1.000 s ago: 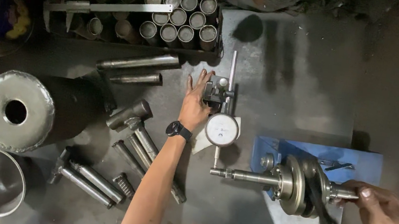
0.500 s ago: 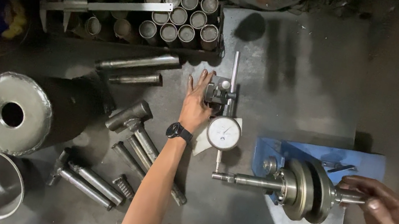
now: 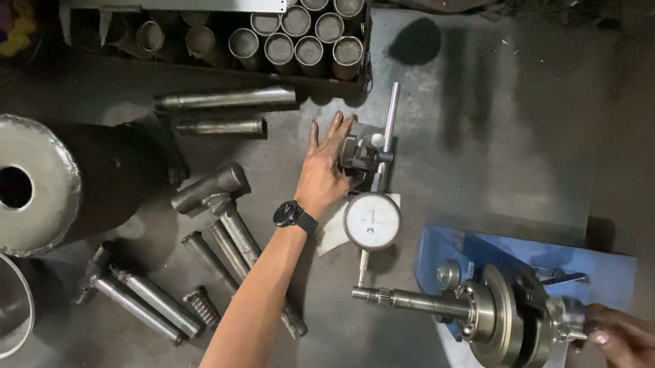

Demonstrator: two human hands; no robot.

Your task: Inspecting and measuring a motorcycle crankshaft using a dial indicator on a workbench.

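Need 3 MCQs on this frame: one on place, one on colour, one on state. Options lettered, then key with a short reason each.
1. Where does the left hand rest?
A. On the base of the dial gauge stand
B. On the big cylinder with the hole
C. On the steel bowl

2. What colour is the fixture that carries the crankshaft?
A. Red
B. Blue
C. Yellow

3. How does the right hand stand to the crankshaft?
A. Well clear of it
B. Lifting it off the fixture
C. Fingers at its right end while it lies horizontal in the fixture

Key:
1 A: the palm and fingers lie against the stand's base, just above the dial face.
2 B: blue plate shows behind and below the crank webs.
3 C: the fingertips meet the right shaft end, and the shaft sits level in the fixture.
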